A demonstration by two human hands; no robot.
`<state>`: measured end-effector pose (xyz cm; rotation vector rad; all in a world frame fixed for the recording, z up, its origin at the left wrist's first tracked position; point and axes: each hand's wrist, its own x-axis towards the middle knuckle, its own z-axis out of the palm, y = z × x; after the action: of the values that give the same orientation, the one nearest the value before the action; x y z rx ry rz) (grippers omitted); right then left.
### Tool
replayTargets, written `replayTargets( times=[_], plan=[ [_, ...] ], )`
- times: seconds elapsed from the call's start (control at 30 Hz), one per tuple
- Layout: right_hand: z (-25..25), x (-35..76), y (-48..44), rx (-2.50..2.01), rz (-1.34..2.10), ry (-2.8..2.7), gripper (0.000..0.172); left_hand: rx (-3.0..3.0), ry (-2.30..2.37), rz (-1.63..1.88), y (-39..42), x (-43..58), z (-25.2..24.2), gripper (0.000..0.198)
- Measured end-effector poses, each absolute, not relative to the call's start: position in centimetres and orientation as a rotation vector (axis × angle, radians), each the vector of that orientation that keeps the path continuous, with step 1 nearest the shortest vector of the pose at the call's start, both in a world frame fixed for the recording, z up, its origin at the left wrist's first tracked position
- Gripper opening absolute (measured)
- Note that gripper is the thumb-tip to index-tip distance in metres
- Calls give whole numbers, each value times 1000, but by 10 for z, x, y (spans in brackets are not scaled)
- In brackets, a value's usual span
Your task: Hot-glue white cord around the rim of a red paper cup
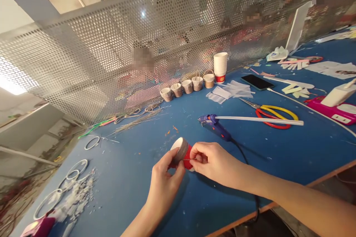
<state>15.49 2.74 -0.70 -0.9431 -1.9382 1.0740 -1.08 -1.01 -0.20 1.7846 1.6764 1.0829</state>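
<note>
A small paper cup [182, 150], white inside with a grey-brown wrapped band and a red lower part, lies tilted between both hands above the blue table. Its left side is gripped by my left hand [164, 176], fingers and thumb around the band. My right hand [208, 159] pinches at the red part, thumb and forefinger pressed together there on what looks like a thin cord. Just beyond the hands rests a purple glue gun [215, 126] with a long white glue stick [258, 119] in it.
Several small wrapped cups [187, 86] and stacked paper cups [220, 67] line the perforated metal screen [111, 55]. Pliers [254, 105], scissors [275, 116], white strips [232, 90] and a phone [257, 81] lie right; wires [139, 120], rings [73, 174] and scraps left. People sit beyond the screen.
</note>
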Motion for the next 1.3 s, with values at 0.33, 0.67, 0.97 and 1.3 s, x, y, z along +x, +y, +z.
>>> replayTargets(
  times=[0.33, 0.67, 0.97, 1.3],
  plan=[
    [-17, 152, 30, -864, 740, -1944, 18, 1741, 1635, 1031, -12, -10, -2, 27],
    [-18, 152, 30, -904, 658, -1942, 19, 1758, 1626, 1012, -12, -9, 2, 24],
    [-17, 154, 31, -885, 638, -1951, 17, 1780, 1615, 1027, -14, -10, 2, 20],
    [-15, 157, 30, -890, 650, -1948, 17, 1748, 1591, 1022, -13, -11, 4, 18]
  ],
)
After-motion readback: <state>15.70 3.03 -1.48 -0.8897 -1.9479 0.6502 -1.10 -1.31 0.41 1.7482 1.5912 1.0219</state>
